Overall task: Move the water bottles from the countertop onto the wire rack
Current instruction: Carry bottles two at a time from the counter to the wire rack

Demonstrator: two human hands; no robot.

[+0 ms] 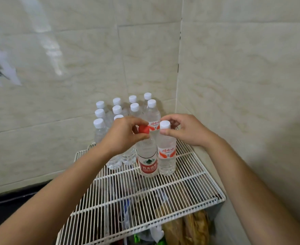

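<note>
Below the fingers (133, 121), the wire rack (189, 175) bears a packed block of bottles (117, 109) just beyond them. Left hand (122, 137) pinches the red-capped bottle (148, 165) by its top, right hand (188, 129) the white-capped bottle (167, 152) by its neck, seemingly steadying both upright, side by side.

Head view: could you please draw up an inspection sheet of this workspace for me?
Surface: white wire rack, set in a wall corner.
Job's things: red-capped clear plastic bottle and white-capped clear plastic bottle upright side by side on the rack; group of white-capped bottles upright behind them.
Clutter: bags and packets under the rack, blurred.
Hands: left hand pinches the red cap; right hand pinches the white-capped bottle's neck.
Cables: nothing seen.
Surroundings: beige tiled walls; dark surface at lower left.
</note>
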